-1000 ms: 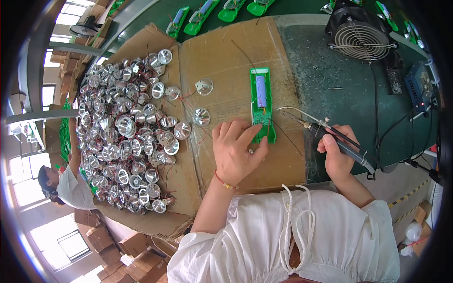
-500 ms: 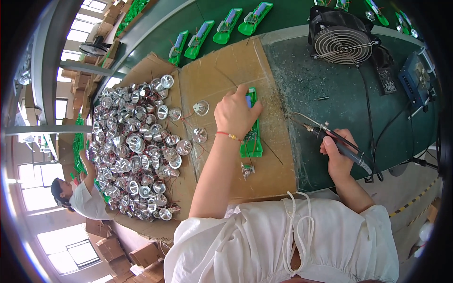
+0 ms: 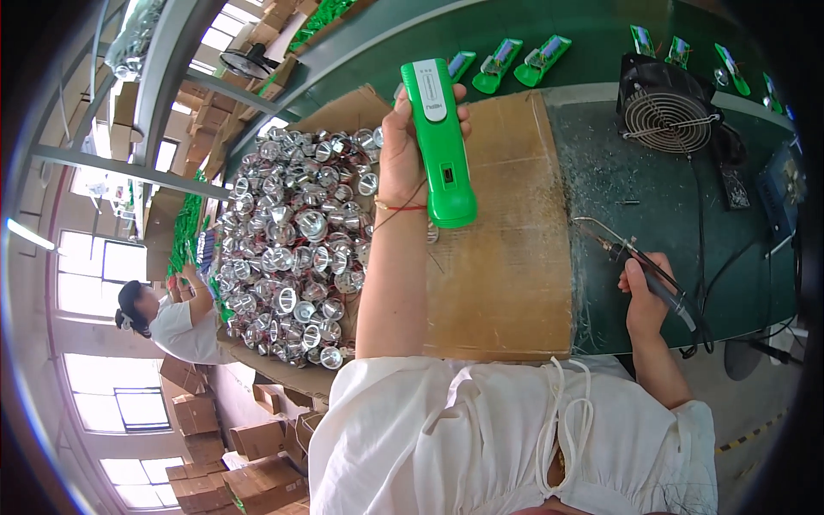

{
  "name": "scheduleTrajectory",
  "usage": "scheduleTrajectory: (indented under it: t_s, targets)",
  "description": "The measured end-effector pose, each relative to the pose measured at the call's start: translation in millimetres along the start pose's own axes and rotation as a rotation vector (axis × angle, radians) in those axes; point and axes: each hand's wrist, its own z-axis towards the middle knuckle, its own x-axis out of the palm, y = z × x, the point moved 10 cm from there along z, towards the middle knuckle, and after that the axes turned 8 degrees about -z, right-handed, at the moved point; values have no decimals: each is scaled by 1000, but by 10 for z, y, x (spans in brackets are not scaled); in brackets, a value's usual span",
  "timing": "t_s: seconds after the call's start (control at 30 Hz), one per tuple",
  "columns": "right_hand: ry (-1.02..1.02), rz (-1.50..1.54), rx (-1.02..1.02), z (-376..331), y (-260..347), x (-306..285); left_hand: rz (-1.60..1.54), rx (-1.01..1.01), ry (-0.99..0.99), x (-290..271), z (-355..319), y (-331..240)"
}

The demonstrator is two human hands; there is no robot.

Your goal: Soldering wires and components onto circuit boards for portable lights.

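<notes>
My left hand [image 3: 401, 159] is raised above the work surface, its fingers wrapped round a green flashlight housing [image 3: 452, 193]. The smooth outer side of the housing faces up, with a pale grey switch plate and a small dark rectangular opening; its inside is hidden. A dark thin wire hangs beside my wrist. On the right, my right hand [image 3: 645, 296] grips a soldering iron [image 3: 620, 248] with a thin bent metal tube along it. Its tip points left, near the edge of the brown cardboard sheet [image 3: 506, 275].
Silver lamp reflectors [image 3: 287, 257] with wires lie heaped on the left. Several open green housings [image 3: 542, 62] line the far side. A black fan with a wire grille [image 3: 668, 120] and a blue box [image 3: 779, 193] stand right. Another person [image 3: 176, 330] works at far left.
My left hand has lifted the green housing off the cardboard and turned it over, outer side up. My right hand keeps hold of the soldering iron. The whole view has shifted.
</notes>
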Motion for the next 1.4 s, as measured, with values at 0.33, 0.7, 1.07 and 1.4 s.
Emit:
scheduleTrajectory:
  t_s: [0.33, 0.7, 1.07, 1.4]
  targets:
    - [16, 3, 10, -6, 21, 24, -579, -172, 241, 338, -155, 111]
    - [91, 47, 33, -25, 1, 61, -598, -189, 271, 287, -65, 246]
    - [147, -145, -112, -31, 74, 74, -277, -189, 58, 198, 351, 608]
    - [327, -210, -416, 47, 543, 303, 1362, -272, 574, 190, 1773, 1889]
